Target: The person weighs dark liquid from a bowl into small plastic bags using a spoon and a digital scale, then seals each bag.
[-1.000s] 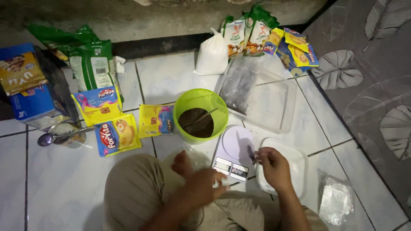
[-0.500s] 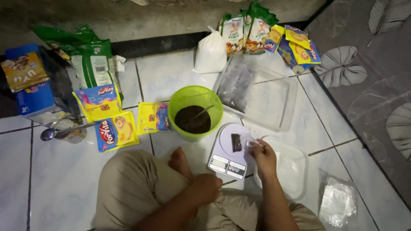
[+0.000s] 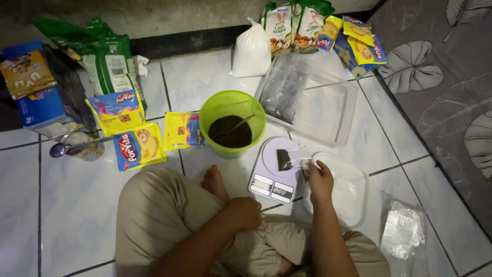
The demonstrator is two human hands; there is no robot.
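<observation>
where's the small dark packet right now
The small dark packet lies on the white kitchen scale, just left of the right hand, below the green plastic bowl.

Bare white floor tile (image 3: 205, 77) lies open beyond my round green plastic bowl (image 3: 232, 123), which blocks the way straight ahead. The small white kitchen scale (image 3: 277, 169) sits just beside the clear lidded plastic tub (image 3: 353, 197), leaving no gap. More open tile (image 3: 66, 205) lies left of my knee.
</observation>
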